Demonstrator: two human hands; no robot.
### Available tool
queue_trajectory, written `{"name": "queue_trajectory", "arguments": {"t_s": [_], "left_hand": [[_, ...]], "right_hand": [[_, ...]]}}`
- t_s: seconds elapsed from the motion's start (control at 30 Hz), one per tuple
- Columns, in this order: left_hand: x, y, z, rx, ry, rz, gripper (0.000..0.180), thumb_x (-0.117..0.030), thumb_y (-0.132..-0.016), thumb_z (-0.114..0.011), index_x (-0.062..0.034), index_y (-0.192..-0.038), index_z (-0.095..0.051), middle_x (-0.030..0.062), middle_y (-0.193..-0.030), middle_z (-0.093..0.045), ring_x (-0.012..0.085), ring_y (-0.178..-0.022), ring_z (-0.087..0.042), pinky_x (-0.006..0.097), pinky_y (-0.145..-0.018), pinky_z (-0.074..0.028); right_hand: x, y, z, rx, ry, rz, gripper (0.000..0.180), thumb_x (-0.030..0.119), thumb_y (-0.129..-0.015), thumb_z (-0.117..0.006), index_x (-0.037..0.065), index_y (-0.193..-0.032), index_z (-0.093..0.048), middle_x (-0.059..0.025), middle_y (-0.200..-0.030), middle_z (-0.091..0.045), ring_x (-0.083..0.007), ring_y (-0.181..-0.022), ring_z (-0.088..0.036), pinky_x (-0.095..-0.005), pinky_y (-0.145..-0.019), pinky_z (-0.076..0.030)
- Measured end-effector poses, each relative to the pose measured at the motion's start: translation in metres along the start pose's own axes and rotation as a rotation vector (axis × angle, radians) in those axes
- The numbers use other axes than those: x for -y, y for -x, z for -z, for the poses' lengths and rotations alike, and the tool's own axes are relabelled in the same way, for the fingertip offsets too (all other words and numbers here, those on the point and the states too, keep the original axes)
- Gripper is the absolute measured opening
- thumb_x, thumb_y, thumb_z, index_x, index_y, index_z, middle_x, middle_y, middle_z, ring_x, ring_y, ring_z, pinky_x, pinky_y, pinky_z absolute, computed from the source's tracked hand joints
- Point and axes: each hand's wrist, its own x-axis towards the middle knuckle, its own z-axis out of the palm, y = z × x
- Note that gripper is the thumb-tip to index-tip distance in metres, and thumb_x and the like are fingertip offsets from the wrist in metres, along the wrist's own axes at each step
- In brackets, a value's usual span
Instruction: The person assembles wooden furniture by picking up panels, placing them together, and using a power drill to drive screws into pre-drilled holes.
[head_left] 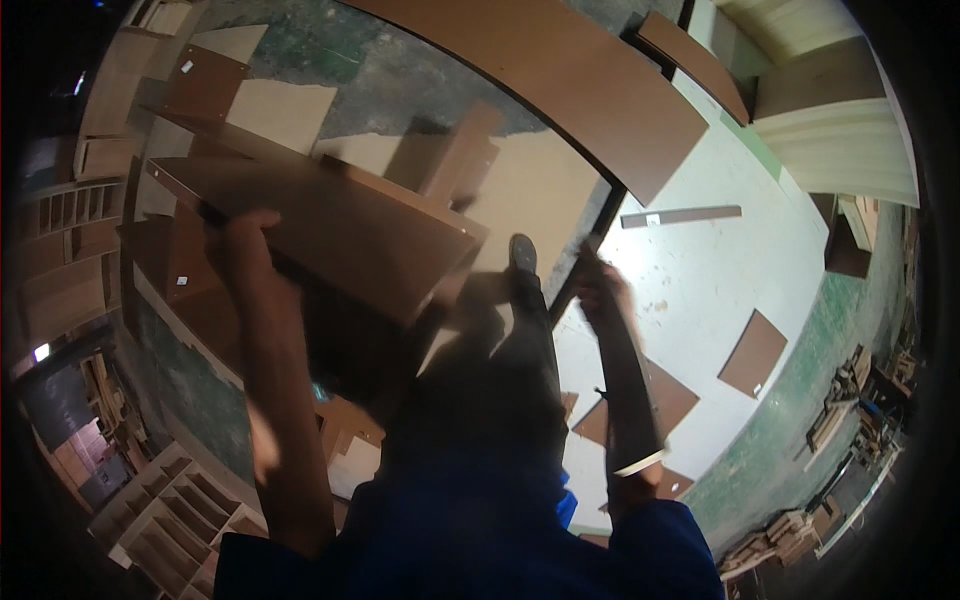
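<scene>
My left hand (245, 245) grips the near edge of a wide brown board (340, 235), its thumb over the face. The board stands tilted at left of my legs and is slightly blurred. Near the edge of the white tabletop, my right hand (605, 295) is closed around a narrow dark strip (628, 385). This strip runs back along my forearm and ends in a pale edge. Motion blurs the right fingers somewhat. Another narrow brown strip (690, 215) lies on the white tabletop (690, 290), ahead of that hand.
A long brown panel (570, 70) spans the tabletop's far end. Small brown panels (753, 353) lie at right. Beyond the left board, a brown piece (460, 155) sits on tan sheet material (540, 185) on the floor. Shelf units (180, 515) stand lower left; scrap wood (835, 415) lies far right.
</scene>
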Motion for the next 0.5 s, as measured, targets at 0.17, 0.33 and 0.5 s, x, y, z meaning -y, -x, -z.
{"name": "queue_trajectory", "arguments": {"t_s": [0.17, 0.33, 0.5], "left_hand": [[-0.005, 0.001, 0.001, -0.024, -0.001, -0.050, 0.052, -0.007, -0.070, -0.058, -0.0009, -0.121, -0.052, 0.0130, -0.107, -0.056, 0.0284, -0.097, -0.054, 0.042, -0.085, -0.047], [-0.013, -0.010, -0.006, -0.137, -0.086, 0.027, 0.053, 0.000, -0.068, -0.057, 0.0026, -0.121, -0.052, 0.0152, -0.108, -0.058, 0.0299, -0.093, -0.058, 0.040, -0.081, -0.050], [-0.011, -0.018, -0.009, -0.168, -0.114, 0.029, 0.052, 0.001, -0.067, -0.057, 0.0038, -0.119, -0.053, 0.0161, -0.107, -0.058, 0.0309, -0.091, -0.059, 0.040, -0.079, -0.051]], "right_hand": [[-0.070, 0.002, -0.036, 0.294, -0.193, -0.282, 0.027, 0.021, -0.095, -0.047, -0.003, -0.105, -0.056, -0.0076, -0.074, -0.056, -0.0113, -0.056, -0.050, -0.0194, -0.046, -0.042], [-0.073, 0.020, -0.086, 0.397, 0.022, -0.105, 0.023, 0.026, -0.093, -0.049, 0.007, -0.081, -0.055, -0.0022, -0.061, -0.052, -0.0114, -0.044, -0.045, -0.0216, -0.041, -0.038], [-0.094, 0.000, -0.113, 0.208, 0.010, -0.162, 0.025, 0.027, -0.092, -0.045, 0.010, -0.076, -0.053, -0.0012, -0.059, -0.049, -0.0123, -0.043, -0.043, -0.0234, -0.040, -0.034]]}}
